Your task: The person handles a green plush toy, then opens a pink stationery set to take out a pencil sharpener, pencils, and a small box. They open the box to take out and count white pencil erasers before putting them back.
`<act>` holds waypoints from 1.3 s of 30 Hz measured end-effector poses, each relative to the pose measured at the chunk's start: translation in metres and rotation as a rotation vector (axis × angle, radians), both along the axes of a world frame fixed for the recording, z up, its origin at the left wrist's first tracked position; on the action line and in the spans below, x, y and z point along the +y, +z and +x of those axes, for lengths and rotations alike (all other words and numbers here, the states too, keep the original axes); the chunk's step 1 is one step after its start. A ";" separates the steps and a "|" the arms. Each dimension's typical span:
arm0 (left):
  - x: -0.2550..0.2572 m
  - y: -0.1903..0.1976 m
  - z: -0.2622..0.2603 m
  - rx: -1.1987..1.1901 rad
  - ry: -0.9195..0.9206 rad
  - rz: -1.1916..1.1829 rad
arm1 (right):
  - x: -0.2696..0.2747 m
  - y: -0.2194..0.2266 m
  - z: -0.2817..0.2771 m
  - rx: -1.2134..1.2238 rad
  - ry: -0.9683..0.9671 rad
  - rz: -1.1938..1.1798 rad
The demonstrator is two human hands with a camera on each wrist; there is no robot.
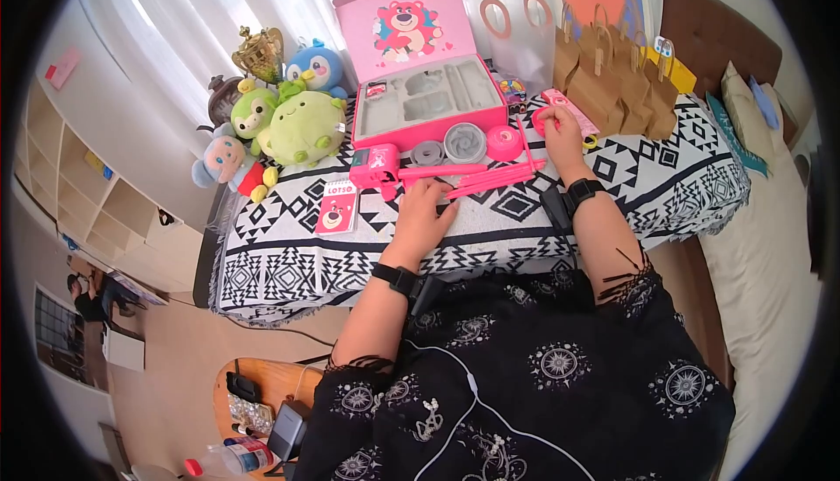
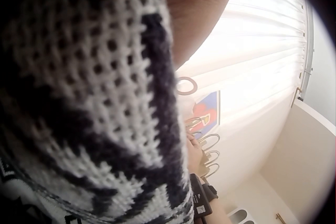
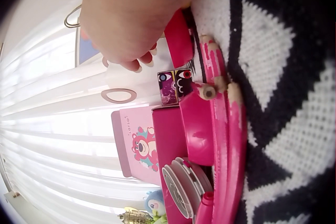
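My left hand [image 1: 424, 218] rests on the patterned cloth, its relaxed fingers at the near side of several pink pencils [image 1: 499, 182]. In the right wrist view, the pencils [image 3: 236, 145] show bare wooden ends. My right hand [image 1: 564, 138] is raised at the right, fingers curled around a small round pink item [image 1: 538, 120]; the fingers partly hide it. Beside the pencils sit a pink round container [image 1: 505, 141], two grey round pieces [image 1: 465, 142] and a pink box-shaped gadget [image 1: 376, 164]. A LOTSO notepad [image 1: 338, 210] lies left of my left hand.
Behind the items stands an open pink gift box [image 1: 429, 100] with a moulded grey insert. Plush toys [image 1: 302, 126] and a gold trophy [image 1: 260, 54] are at the left. Brown paper bags [image 1: 621, 83] stand at the right, near a pink package [image 1: 573, 112].
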State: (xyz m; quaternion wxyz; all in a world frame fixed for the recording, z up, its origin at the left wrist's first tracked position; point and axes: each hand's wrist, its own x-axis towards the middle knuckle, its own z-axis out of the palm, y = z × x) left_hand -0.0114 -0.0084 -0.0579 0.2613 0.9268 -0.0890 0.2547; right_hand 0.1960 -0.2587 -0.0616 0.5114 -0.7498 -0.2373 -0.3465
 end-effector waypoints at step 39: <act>0.000 0.001 0.001 -0.010 -0.001 -0.017 | 0.004 -0.011 0.010 0.229 0.227 0.251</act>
